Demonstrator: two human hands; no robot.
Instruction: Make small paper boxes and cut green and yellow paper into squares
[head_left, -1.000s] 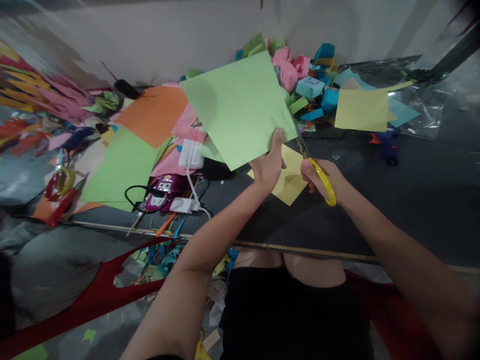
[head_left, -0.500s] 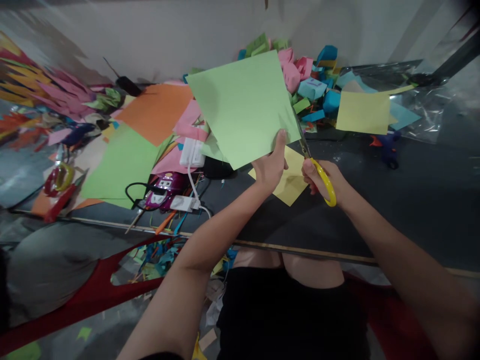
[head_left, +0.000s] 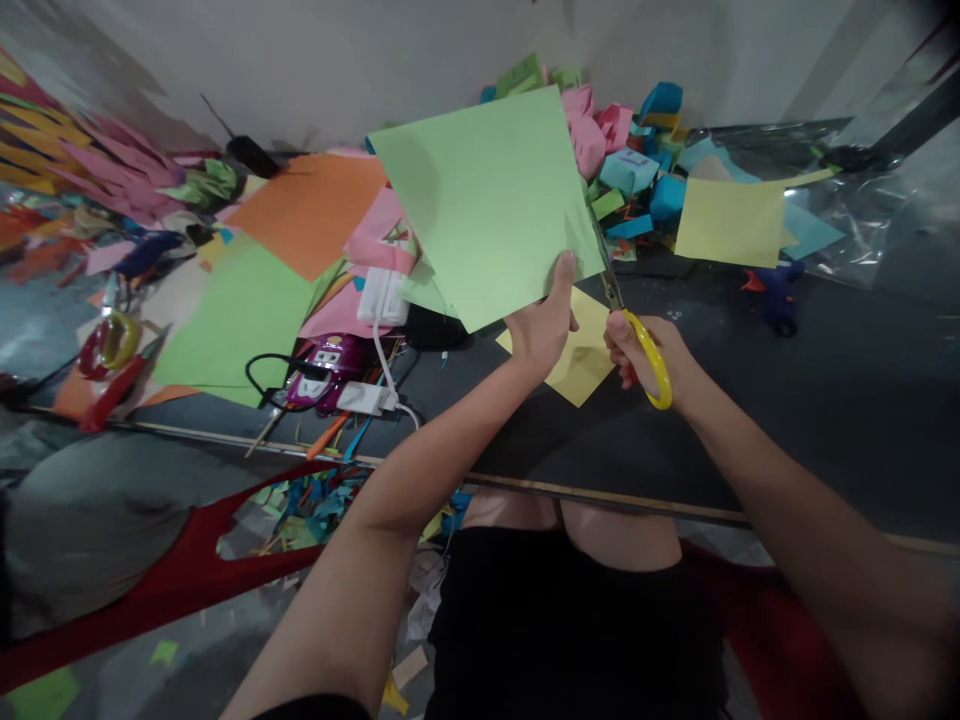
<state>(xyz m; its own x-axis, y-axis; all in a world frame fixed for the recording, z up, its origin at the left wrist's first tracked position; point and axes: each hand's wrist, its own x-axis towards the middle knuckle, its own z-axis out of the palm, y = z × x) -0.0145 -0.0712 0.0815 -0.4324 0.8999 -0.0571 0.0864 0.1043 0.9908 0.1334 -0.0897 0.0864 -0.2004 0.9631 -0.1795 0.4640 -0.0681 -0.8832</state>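
Note:
A large light green paper sheet [head_left: 487,200] is held up over the table by my left hand [head_left: 544,320], thumb on top and the other fingers mostly beneath. My right hand [head_left: 649,355] grips yellow-handled scissors [head_left: 658,375]. Their blades lie along the sheet's right side, near its lower right corner, partly hidden by the paper. Below the sheet, between my hands, a yellow paper piece [head_left: 581,365] lies on the dark table [head_left: 825,420].
Folded pink and blue paper pieces [head_left: 630,172] are heaped behind the sheet. A yellow sheet [head_left: 731,222] and clear plastic are at the right. On the left are orange paper [head_left: 311,210], green paper [head_left: 232,325], a purple device [head_left: 330,372], a power strip [head_left: 382,297] and red-handled scissors [head_left: 120,395].
The view has shifted slightly. Both hands keep nearly the same place on the sheet and scissors; no clear change in the paper shows.

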